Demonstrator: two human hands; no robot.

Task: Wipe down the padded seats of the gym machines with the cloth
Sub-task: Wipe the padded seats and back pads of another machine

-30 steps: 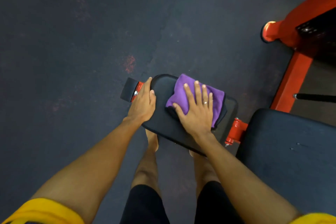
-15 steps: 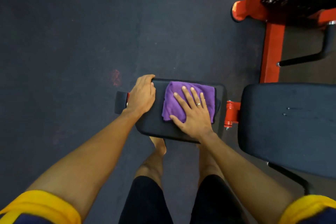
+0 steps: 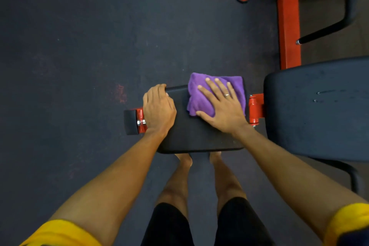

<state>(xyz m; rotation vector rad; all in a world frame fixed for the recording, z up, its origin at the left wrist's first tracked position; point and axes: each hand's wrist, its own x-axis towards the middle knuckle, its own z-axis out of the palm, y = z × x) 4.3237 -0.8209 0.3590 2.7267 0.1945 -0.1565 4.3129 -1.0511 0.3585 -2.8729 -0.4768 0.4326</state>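
Observation:
A small black padded seat (image 3: 199, 136) lies below me, joined by an orange bracket to a larger black pad (image 3: 319, 110) on the right. A folded purple cloth (image 3: 199, 94) lies on the seat's far right part. My right hand (image 3: 221, 106) presses flat on the cloth with straight, spread fingers. My left hand (image 3: 158, 109) grips the seat's far left corner, fingers curled over its edge.
An orange machine frame (image 3: 289, 26) with a black handle bar (image 3: 329, 28) stands at the upper right. A black end cap on an orange stub (image 3: 131, 122) sticks out left of the seat. Dark rubber floor (image 3: 79, 46) lies all around. My bare legs stand under the seat.
My right hand slid the cloth toward the seat's far right edge. My left hand stayed on the left corner. The view swung, so the seat now lies level.

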